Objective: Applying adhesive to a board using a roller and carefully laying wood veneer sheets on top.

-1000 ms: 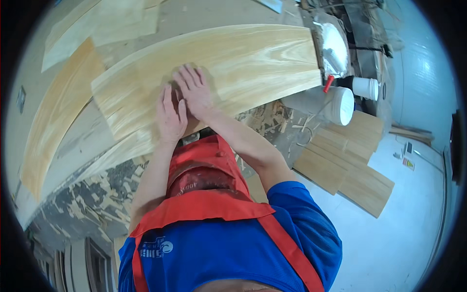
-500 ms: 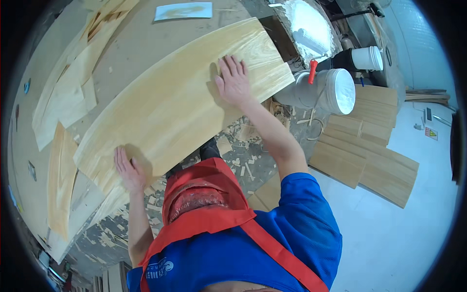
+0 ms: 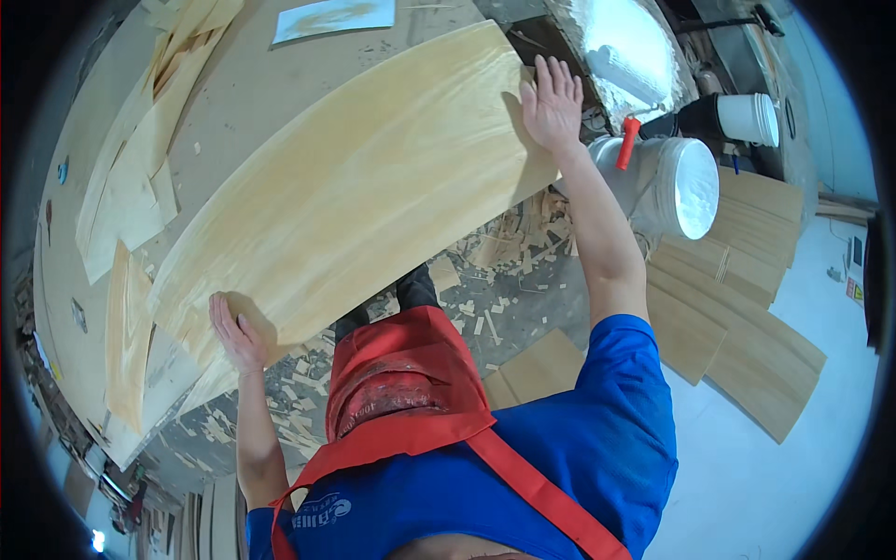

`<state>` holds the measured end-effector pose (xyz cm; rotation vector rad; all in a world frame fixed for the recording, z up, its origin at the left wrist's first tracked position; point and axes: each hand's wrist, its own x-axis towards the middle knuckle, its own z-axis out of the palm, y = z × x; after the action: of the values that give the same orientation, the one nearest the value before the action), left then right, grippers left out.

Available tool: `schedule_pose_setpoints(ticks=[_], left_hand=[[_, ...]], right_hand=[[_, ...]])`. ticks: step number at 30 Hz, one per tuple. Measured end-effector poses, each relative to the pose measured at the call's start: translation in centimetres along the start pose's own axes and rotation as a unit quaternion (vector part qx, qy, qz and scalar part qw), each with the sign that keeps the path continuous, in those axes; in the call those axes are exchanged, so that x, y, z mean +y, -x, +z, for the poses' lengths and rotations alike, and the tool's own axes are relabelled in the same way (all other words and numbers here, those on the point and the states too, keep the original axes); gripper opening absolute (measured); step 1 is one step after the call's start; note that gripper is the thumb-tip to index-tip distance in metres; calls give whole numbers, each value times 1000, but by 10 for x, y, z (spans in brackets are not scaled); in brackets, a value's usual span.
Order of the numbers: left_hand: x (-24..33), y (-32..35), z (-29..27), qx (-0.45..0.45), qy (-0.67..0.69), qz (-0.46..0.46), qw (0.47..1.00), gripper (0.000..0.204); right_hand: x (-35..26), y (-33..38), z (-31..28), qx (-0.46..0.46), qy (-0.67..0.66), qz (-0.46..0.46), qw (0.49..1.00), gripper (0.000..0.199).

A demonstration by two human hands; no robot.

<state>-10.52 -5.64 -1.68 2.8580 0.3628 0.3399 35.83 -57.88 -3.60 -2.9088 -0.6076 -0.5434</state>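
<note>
A long, pale wood-veneered board (image 3: 345, 187) lies slantwise on the workbench, its far end up to the right. My left hand (image 3: 238, 333) rests on the board's near left end, fingers stretched out and thumb apart. At the far right end my right hand (image 3: 553, 105) is laid over the board's edge, palm down with fingers extended. Neither hand grips anything. Left of the board, a narrow strip of veneer (image 3: 128, 341) and torn veneer sheets (image 3: 126, 210) lie on the workbench (image 3: 271, 98).
Beyond my right hand stand a white bucket (image 3: 693, 187), a red-handled roller (image 3: 628, 145) and a white-coated tray (image 3: 630, 56). Another white bucket (image 3: 747, 119) is farther right. Wooden panels (image 3: 737, 317) lie on the floor at right. Wood scraps (image 3: 495, 243) litter the floor below the bench.
My right hand has slid right along the board to its far end. My left hand stays near the left end. The whole view has shifted slightly.
</note>
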Motion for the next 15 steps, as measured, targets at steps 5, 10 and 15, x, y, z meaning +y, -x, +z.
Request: schedule_pose_setpoints(ticks=[5,10,15], left_hand=[[2,-5,3,7,30,-2,1000,49],[-4,5,-9,32,32,-27,999,52],[-7,13,-32,27,119,-65,990,55]], right_hand=[[-48,22,-2,48,-45,11,998,59],[-258,59,-35,-69,-135,-129,980,62],[-395,85,-35,-68,-287,-223,929,67]])
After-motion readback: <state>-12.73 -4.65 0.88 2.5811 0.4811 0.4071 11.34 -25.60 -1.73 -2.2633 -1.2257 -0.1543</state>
